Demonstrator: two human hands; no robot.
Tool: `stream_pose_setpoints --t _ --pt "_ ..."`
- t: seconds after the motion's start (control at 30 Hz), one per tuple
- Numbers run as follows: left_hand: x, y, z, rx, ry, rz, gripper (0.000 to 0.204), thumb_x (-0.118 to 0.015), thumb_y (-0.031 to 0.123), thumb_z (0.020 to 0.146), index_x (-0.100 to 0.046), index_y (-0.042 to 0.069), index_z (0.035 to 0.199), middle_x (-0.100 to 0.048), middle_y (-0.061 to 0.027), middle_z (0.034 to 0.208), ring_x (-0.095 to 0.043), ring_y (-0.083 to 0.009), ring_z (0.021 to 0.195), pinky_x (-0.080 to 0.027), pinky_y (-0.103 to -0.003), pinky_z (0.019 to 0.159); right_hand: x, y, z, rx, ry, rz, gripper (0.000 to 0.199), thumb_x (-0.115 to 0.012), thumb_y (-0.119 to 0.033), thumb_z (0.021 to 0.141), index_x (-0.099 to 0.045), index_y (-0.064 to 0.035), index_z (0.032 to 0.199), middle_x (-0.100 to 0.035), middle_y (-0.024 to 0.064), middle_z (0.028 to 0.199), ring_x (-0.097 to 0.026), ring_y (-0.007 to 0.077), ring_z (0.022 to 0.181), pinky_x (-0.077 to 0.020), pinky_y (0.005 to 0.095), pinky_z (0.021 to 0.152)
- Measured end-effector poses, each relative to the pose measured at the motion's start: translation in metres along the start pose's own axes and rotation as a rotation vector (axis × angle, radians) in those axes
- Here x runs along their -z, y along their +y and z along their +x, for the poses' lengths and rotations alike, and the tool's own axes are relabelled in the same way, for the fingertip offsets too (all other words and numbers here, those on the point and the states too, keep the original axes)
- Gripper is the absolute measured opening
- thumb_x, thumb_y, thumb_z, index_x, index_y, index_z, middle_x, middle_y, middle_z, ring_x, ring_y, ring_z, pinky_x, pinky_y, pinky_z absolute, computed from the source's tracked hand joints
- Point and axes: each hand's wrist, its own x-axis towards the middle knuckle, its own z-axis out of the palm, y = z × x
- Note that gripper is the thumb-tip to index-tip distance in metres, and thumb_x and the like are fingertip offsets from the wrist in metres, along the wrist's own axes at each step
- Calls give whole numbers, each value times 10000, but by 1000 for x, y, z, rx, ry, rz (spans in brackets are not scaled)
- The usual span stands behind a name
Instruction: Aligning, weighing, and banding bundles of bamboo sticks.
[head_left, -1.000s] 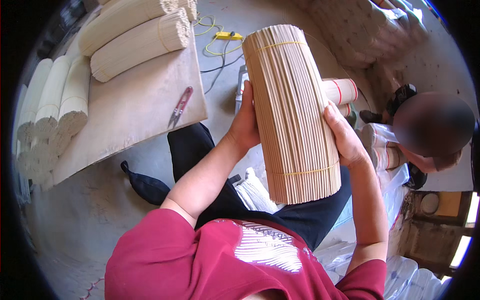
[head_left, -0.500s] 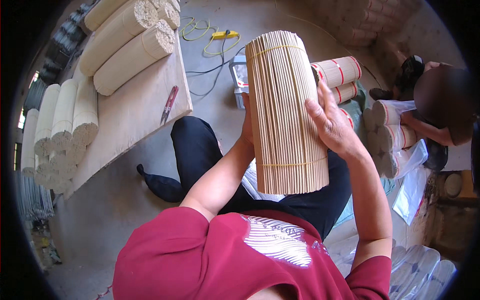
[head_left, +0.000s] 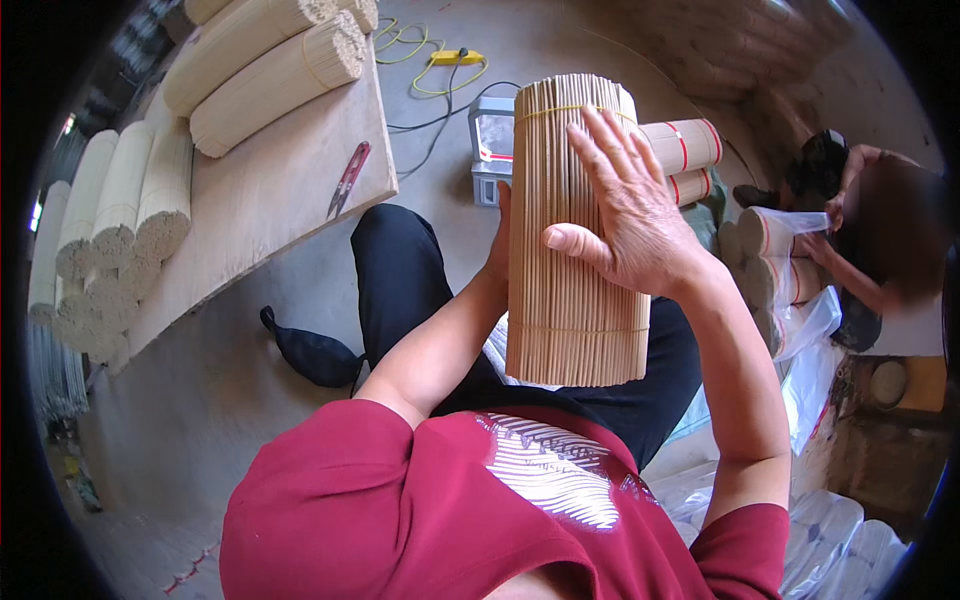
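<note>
1 tan cylinder of thin wooden sticks (head_left: 570, 300), held above lap (head_left: 640, 410)

Right hand (head_left: 640, 225) flat across its front, fingers slightly spread, thumb out; left hand (head_left: 499, 240) at its left side, fingers mostly hidden, can't tell their state. 1 pair red-handled metal snips (head_left: 349, 178) on pale wooden tabletop (head_left: 280, 190); 1 yellow power strip (head_left: 456, 58) on grey floor (head_left: 220, 400)

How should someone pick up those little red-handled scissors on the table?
Probably by the red handles, from above and the table's right edge: the scissors lie flat near that edge, blades pointing toward the bottom of the picture, so gripping there should keep clear of the tips.
</note>
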Motion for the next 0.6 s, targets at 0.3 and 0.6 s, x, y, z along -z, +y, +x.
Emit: stream_pose_setpoints --t 0.3,0.6 --pt "15 6 -10 -88 -10 -87 863 -163 756 844 -200 161 1469 -320 -131 1458 -378 -294 1311 -347 -448 1070 -9 -18 19 162 -69 -57 1033 -377 -805 750 -386 26 1363 -274 204 1472 -166 323 1406 -96 416 1147" --pt "13 13 -23 -103 66 -26 854 -155 746 848 -199 162 1470 -324 -117 1462 -363 -282 1323 -334 -427 1081 -2 -36 25 270 -64 -121 1015 -359 -797 763 -390 22 1363 -295 204 1463 -187 308 1402 -119 415 1145"
